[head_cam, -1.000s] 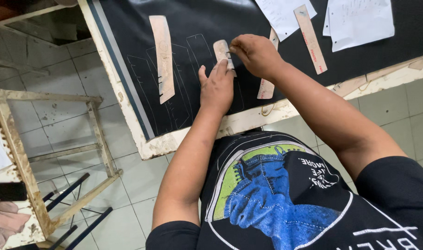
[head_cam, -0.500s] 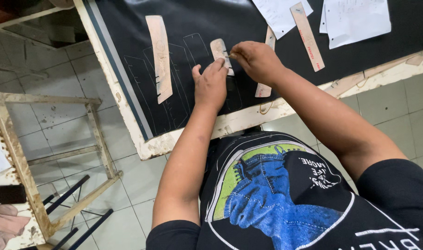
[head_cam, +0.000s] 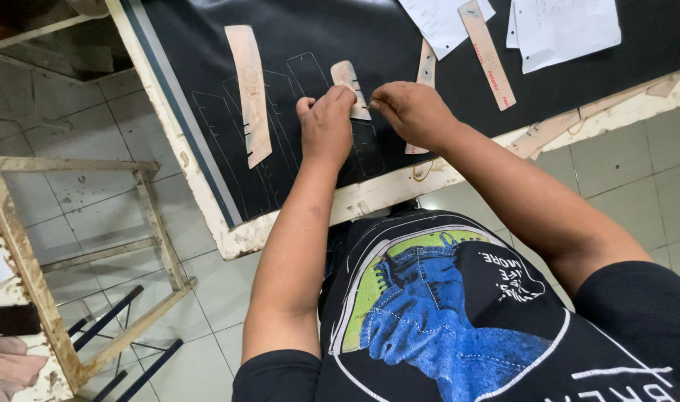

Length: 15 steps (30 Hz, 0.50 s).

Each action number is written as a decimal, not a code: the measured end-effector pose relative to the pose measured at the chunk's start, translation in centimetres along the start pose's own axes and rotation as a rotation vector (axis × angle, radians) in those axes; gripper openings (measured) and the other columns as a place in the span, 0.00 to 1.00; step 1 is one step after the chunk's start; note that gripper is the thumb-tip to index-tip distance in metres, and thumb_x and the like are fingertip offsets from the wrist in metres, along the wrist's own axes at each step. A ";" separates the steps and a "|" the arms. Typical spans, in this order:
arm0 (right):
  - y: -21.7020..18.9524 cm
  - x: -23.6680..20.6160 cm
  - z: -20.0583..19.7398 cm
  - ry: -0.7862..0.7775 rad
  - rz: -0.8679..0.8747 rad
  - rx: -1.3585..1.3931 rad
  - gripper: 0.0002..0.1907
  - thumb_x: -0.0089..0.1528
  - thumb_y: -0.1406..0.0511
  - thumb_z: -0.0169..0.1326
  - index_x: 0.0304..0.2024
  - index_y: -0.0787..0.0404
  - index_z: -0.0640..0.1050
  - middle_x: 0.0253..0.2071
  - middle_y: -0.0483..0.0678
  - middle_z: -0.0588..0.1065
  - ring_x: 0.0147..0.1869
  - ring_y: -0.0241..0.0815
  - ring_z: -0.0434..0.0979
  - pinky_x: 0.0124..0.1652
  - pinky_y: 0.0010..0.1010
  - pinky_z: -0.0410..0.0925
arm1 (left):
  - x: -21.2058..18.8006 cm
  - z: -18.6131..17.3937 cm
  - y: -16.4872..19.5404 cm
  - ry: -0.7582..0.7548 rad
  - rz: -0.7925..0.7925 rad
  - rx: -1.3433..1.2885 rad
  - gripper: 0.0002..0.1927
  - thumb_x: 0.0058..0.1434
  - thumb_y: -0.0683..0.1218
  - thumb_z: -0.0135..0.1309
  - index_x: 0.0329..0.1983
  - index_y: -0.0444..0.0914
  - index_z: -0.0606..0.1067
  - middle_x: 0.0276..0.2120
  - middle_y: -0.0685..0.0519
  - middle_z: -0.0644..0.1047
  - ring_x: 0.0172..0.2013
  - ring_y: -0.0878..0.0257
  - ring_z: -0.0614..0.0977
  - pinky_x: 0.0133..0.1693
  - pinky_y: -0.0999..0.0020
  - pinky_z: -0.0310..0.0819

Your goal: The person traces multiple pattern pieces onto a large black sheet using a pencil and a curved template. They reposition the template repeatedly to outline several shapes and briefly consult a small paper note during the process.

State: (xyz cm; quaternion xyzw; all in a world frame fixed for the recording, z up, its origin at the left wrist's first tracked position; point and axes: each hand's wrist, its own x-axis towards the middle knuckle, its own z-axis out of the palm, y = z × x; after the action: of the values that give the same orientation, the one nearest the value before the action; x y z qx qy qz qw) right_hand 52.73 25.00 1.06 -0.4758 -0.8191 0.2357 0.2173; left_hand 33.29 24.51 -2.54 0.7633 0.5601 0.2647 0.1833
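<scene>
A: Position of the small tan template [head_cam: 349, 88]?

B: It is laid flat on the black sheet [head_cam: 317, 45], just right of the long tan template [head_cam: 249, 93]. It is pressed down by the left hand [head_cam: 326, 126], fingers [head_cam: 341, 95] narrow on its lower edge.

A: Right hand [head_cam: 413, 113]?

B: Held touching the small template's right edge, fingers pinched together; whether a tool is held cannot be told. Sheet is spread on the desk [head_cam: 369, 197].

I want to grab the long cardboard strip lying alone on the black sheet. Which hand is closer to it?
Left. The left hand sits just right of the long cardboard strip; the right hand lies farther right.
</scene>
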 end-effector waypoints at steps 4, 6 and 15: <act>-0.2 -0.9 -0.4 -0.001 -0.012 -0.016 0.07 0.69 0.65 0.56 0.43 0.64 0.79 0.38 0.54 0.79 0.41 0.56 0.80 0.40 0.41 0.72 | 0.2 0.3 -0.4 -0.008 -0.006 -0.009 0.09 0.63 0.37 0.50 0.40 0.41 0.79 0.47 0.55 0.78 0.45 0.59 0.81 0.56 0.51 0.60; -0.3 -1.1 -0.4 -0.013 -0.001 -0.018 0.07 0.69 0.65 0.56 0.43 0.64 0.79 0.38 0.54 0.79 0.40 0.56 0.80 0.40 0.41 0.72 | 0.2 0.4 -0.9 0.020 0.013 -0.040 0.06 0.63 0.39 0.52 0.38 0.40 0.79 0.49 0.55 0.78 0.44 0.58 0.81 0.56 0.51 0.60; -0.6 -1.6 0.1 -0.008 0.033 0.025 0.06 0.68 0.66 0.56 0.43 0.63 0.79 0.38 0.53 0.79 0.40 0.54 0.81 0.40 0.40 0.73 | 0.2 0.4 -1.7 0.026 -0.003 -0.101 0.07 0.63 0.39 0.52 0.36 0.40 0.81 0.49 0.57 0.78 0.45 0.57 0.81 0.58 0.52 0.59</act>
State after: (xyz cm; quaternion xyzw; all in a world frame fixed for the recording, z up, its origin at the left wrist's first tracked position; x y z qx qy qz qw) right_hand 52.99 23.31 1.09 -0.4856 -0.8088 0.2517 0.2159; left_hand 32.28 25.21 -3.82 0.7488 0.5495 0.3021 0.2146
